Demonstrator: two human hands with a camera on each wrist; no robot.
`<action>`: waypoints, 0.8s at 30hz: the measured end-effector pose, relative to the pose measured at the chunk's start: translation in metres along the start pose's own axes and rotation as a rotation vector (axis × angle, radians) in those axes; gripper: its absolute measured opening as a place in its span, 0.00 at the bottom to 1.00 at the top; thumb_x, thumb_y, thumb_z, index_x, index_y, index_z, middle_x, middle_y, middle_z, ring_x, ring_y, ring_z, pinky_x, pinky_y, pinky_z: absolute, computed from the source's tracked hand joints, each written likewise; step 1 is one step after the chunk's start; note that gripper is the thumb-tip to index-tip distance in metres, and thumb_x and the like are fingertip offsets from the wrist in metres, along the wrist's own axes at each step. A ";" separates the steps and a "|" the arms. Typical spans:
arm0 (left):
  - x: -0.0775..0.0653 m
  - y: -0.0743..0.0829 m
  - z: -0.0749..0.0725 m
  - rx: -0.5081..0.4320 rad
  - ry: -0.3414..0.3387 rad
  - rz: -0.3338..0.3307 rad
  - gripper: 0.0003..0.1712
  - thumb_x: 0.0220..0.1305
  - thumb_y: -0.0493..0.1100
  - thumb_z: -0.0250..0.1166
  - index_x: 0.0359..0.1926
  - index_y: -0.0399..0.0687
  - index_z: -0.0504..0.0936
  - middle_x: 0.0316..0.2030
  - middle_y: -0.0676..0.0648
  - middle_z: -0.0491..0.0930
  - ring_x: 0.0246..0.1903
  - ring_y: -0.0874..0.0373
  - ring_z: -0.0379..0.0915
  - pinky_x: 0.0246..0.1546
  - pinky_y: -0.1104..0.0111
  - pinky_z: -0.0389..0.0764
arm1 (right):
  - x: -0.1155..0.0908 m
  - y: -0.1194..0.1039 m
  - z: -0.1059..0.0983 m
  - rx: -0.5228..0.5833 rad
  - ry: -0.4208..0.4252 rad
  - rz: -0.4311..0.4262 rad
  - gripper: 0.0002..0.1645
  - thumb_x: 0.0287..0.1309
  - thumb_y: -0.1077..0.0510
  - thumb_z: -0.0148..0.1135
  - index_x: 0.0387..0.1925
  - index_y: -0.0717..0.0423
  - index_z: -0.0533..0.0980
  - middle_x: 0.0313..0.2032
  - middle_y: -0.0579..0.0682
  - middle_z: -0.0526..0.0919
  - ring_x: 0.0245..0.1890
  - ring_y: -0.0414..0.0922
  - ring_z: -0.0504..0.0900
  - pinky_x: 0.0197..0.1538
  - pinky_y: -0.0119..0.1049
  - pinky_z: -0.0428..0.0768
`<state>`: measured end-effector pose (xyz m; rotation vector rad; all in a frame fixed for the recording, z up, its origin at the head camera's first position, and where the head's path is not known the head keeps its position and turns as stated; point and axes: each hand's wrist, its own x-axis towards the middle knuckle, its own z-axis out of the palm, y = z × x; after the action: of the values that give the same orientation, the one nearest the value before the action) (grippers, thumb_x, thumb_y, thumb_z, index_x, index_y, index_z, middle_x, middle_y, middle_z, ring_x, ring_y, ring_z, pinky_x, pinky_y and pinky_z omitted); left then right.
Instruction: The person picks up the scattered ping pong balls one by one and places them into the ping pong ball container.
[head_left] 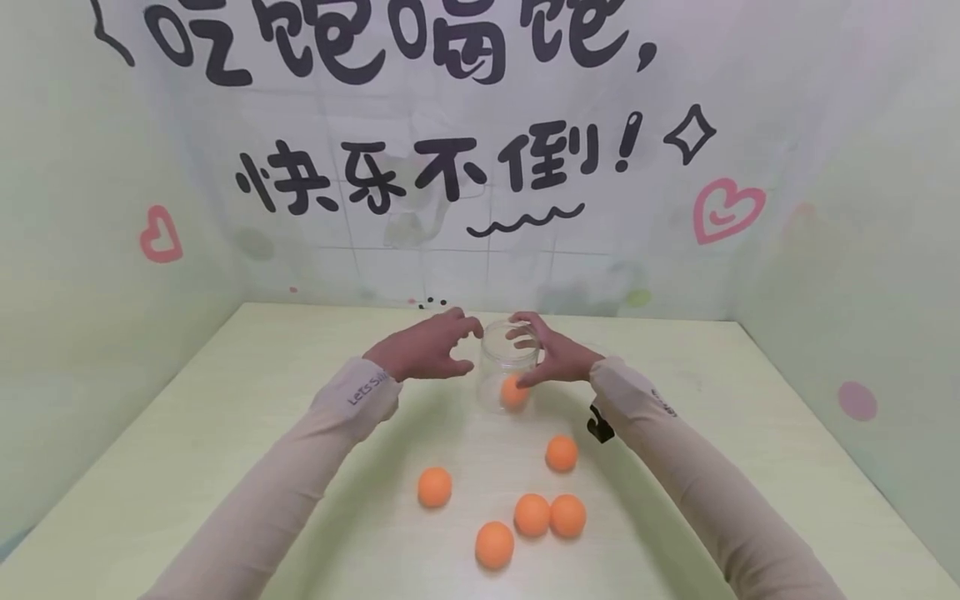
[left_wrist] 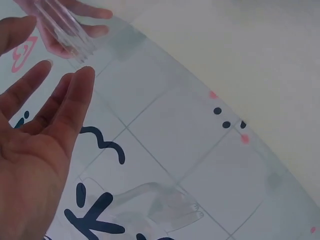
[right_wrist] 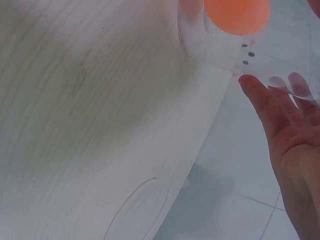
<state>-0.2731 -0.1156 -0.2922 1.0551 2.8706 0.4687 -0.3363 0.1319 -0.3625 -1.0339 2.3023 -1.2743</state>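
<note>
A clear jar [head_left: 491, 375] stands upright near the back of the table with an orange ball [head_left: 514, 392] low inside it. My left hand [head_left: 431, 343] is just left of the jar, its fingers spread and gently bent, with nothing in them. On the jar's other side is my right hand [head_left: 558, 354], thumb near the front wall and fingers reaching behind the rim. The right wrist view has that hand's fingers [right_wrist: 257, 95] loosely extended, some seen through the clear wall. Through the left wrist view, a gap shows between the left fingertips [left_wrist: 86, 75] and the jar [left_wrist: 67, 32].
Several loose orange balls [head_left: 494, 546] lie on the table [head_left: 247, 417] in front of the jar, two of them side by side. A flat clear disc [right_wrist: 137, 210] rests on the table by the right hand. Printed sheeting [head_left: 405, 275] walls the back and both sides.
</note>
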 end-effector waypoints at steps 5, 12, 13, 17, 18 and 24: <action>-0.007 0.001 0.019 -0.003 -0.074 -0.002 0.22 0.58 0.42 0.64 0.54 0.45 0.72 0.45 0.44 0.73 0.42 0.50 0.74 0.43 0.63 0.76 | -0.001 0.002 -0.001 -0.011 -0.002 -0.009 0.58 0.44 0.64 0.73 0.68 0.59 0.44 0.65 0.70 0.59 0.67 0.65 0.60 0.65 0.57 0.63; -0.021 0.008 0.040 -0.003 -0.169 -0.015 0.22 0.57 0.42 0.65 0.53 0.45 0.73 0.44 0.43 0.73 0.38 0.55 0.70 0.42 0.62 0.74 | 0.001 0.001 0.001 -0.032 -0.011 -0.030 0.58 0.44 0.63 0.73 0.67 0.59 0.44 0.65 0.68 0.61 0.66 0.63 0.62 0.65 0.57 0.63; -0.023 0.010 0.042 -0.005 -0.182 -0.011 0.22 0.57 0.42 0.65 0.53 0.46 0.74 0.44 0.43 0.73 0.37 0.56 0.69 0.42 0.61 0.74 | 0.001 0.000 0.001 -0.033 -0.009 -0.027 0.57 0.44 0.64 0.73 0.67 0.58 0.45 0.65 0.67 0.61 0.66 0.62 0.63 0.65 0.56 0.63; -0.028 0.016 0.045 -0.030 -0.233 0.011 0.22 0.57 0.44 0.65 0.53 0.48 0.74 0.45 0.43 0.74 0.39 0.55 0.72 0.42 0.62 0.74 | 0.001 -0.003 0.001 -0.040 -0.001 -0.013 0.57 0.43 0.65 0.74 0.67 0.56 0.46 0.65 0.64 0.63 0.66 0.61 0.63 0.64 0.56 0.66; -0.029 0.017 0.046 -0.034 -0.245 0.016 0.22 0.57 0.44 0.64 0.53 0.49 0.74 0.45 0.44 0.74 0.41 0.54 0.73 0.43 0.62 0.74 | 0.001 -0.004 0.001 -0.042 0.001 -0.011 0.56 0.43 0.65 0.73 0.67 0.56 0.46 0.65 0.64 0.63 0.66 0.61 0.63 0.63 0.55 0.66; -0.032 0.020 0.047 -0.027 -0.319 0.022 0.24 0.54 0.47 0.67 0.53 0.51 0.74 0.45 0.46 0.74 0.44 0.54 0.73 0.43 0.63 0.74 | 0.000 -0.003 0.001 -0.039 0.008 0.009 0.56 0.44 0.65 0.73 0.67 0.54 0.47 0.65 0.64 0.63 0.66 0.60 0.63 0.63 0.55 0.67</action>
<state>-0.2291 -0.1093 -0.3331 1.0505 2.5692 0.3071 -0.3346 0.1306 -0.3605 -1.0323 2.3432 -1.2374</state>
